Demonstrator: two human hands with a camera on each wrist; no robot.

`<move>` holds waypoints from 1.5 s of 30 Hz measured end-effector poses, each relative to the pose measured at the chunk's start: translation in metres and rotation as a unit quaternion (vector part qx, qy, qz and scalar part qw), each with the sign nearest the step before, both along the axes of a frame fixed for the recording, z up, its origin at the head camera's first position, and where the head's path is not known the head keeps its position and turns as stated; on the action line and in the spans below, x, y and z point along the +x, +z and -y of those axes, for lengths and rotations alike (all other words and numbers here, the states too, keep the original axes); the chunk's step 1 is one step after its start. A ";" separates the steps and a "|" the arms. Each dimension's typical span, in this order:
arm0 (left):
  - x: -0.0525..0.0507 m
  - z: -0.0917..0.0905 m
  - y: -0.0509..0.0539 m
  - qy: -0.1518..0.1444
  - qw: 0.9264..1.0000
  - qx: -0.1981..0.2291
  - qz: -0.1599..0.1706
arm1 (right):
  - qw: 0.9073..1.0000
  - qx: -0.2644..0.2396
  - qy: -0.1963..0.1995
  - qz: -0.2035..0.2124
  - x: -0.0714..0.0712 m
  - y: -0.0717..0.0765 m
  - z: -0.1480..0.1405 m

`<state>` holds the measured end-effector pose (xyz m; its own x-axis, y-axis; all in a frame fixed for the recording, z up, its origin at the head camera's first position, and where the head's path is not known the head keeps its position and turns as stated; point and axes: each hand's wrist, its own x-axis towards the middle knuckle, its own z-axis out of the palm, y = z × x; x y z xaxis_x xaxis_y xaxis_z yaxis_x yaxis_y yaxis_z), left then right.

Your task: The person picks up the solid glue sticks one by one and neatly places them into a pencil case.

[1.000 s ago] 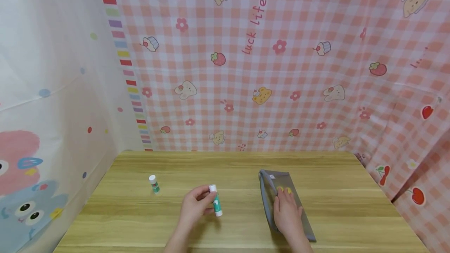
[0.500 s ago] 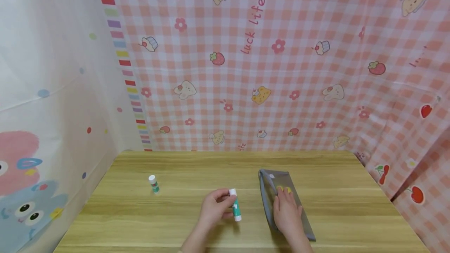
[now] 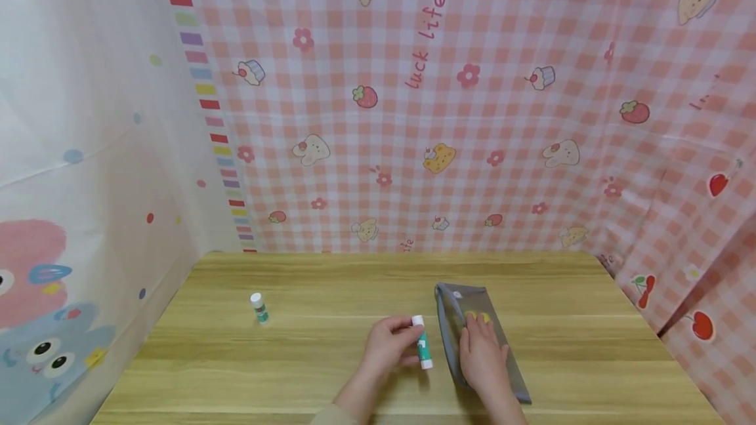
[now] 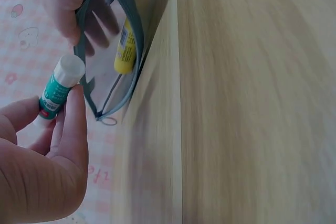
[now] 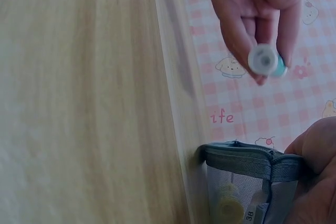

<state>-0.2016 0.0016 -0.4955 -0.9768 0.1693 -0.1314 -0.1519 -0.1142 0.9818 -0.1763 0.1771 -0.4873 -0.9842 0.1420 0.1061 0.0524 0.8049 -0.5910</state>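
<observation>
My left hand pinches a green glue stick with white ends between thumb and fingers, just left of a grey mesh zip pouch. My right hand lies over the pouch and grips its upper layer near the rim, thumb on one side and fingers on the other. The pouch's mouth gapes towards the left hand. Inside it lies a yellow tube, which looks like another glue stick. From the left wrist, the green glue stick appears close to the pouch rim, outside it.
A smaller green glue stick with a white cap stands at the left of the wooden table. A pink checked curtain hangs behind the table, and a white printed sheet on the left.
My left hand has carried the green glue stick rightwards across the table, close to the pouch. The right hand and the pouch have stayed in place.
</observation>
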 end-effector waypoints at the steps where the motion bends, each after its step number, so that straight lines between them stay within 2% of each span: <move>1: -0.001 -0.003 -0.001 0.002 1.000 0.002 0.003 | 1.000 0.000 0.000 0.002 0.000 0.000 0.000; 6: -0.005 -0.017 -0.003 0.010 1.000 0.011 0.018 | 1.000 0.001 -0.001 0.004 0.000 0.001 0.000; 11: -0.010 -0.029 -0.004 0.017 0.999 -0.004 0.036 | 1.000 0.004 -0.002 0.003 0.000 0.001 0.000; 20: -0.018 -0.044 -0.005 0.030 0.999 -0.014 0.034 | 1.000 0.006 -0.003 0.007 -0.001 0.000 0.000; 31: -0.021 -0.054 -0.010 0.043 0.998 -0.041 0.026 | 1.000 0.000 -0.007 0.019 -0.002 0.000 0.000; 41: -0.025 -0.060 -0.010 0.047 0.995 -0.080 0.031 | 1.000 0.005 -0.007 0.012 -0.001 0.001 0.001; 45: -0.024 -0.062 -0.012 0.045 0.995 -0.083 0.031 | 1.000 0.002 -0.008 0.007 0.000 0.002 0.001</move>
<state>-0.2255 0.0634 -0.5070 -0.9763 0.0517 -0.2100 -0.2086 0.0321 0.9775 -0.1762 0.1765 -0.4855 -0.9834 0.1564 0.0923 0.0732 0.8065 -0.5867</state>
